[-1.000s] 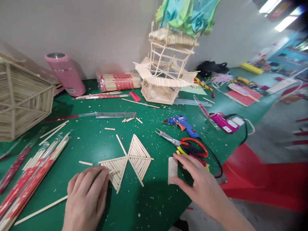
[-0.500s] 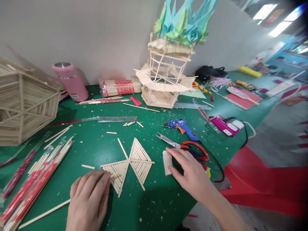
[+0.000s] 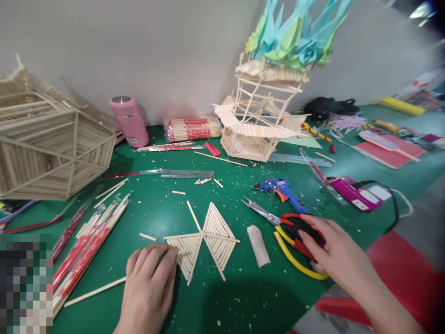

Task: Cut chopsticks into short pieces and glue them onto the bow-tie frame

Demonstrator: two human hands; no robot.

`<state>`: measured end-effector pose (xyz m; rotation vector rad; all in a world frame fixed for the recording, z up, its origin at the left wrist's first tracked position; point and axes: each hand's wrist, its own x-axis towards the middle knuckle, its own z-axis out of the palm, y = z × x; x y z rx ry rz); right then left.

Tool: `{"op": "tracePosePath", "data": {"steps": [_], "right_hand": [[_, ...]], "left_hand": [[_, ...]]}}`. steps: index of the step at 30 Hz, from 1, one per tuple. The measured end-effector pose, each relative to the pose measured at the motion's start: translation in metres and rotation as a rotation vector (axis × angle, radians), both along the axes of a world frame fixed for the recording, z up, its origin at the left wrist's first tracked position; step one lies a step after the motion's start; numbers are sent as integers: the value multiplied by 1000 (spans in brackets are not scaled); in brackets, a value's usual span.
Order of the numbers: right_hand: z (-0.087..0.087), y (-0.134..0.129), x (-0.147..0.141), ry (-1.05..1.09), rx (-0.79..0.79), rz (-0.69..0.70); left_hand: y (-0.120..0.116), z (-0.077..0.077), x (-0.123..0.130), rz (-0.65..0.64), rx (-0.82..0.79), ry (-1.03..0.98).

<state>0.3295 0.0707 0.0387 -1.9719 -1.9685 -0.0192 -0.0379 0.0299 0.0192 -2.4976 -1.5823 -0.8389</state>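
Observation:
My left hand (image 3: 151, 273) is closed at the left of a flat star-shaped frame (image 3: 202, 233) of thin wooden sticks, two sections of it filled with parallel sticks. Its fingertips pinch a short stick (image 3: 182, 252) against that frame. My right hand (image 3: 327, 241) curls over the handles of red-handled scissors (image 3: 266, 214), thumb and fingers on either side; the exact grip is partly hidden. Yellow handles (image 3: 295, 263) of another tool curve below it. A pale rectangular piece (image 3: 258, 247) lies flat between the frame and my right hand.
A blue glue gun (image 3: 283, 189) lies behind the scissors. A stick tower (image 3: 260, 125) with paper leaves stands at the back; a large stick structure (image 3: 69, 153) is at left. Packs of sticks (image 3: 92, 246), a pink bottle (image 3: 128, 123) and a purple power strip (image 3: 361, 192) are around.
My right hand has let go of the pale piece and moved right onto the scissors' handles. My left hand stays at the stick frame. The view has shifted left.

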Motion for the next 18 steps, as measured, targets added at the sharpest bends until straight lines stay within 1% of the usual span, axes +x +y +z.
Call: {"op": "tracePosePath", "data": {"steps": [2,5,9,10,12,15,16,18], "right_hand": [[-6,-3,10,-3,-39,-15],[-11,-5,14,6,-53,-35],[-7,-3,1,29,11,-90],[-5,-2,-6,53,37,-79],[0,0,-22,101,65,20],[5,5,-48,75,32,269],[6,7,-55,51,7,327],[7,11,-66,22,-39,392]], "left_hand": [[0,2,4,21,-6,-29],[0,5,7,24,10,-45],[0,5,7,22,16,-48],[0,5,7,20,12,-49],[0,5,7,12,5,-51],[-1,4,6,-2,2,-50],[-1,4,6,-3,1,-47],[-1,5,6,4,-4,-40]]}}
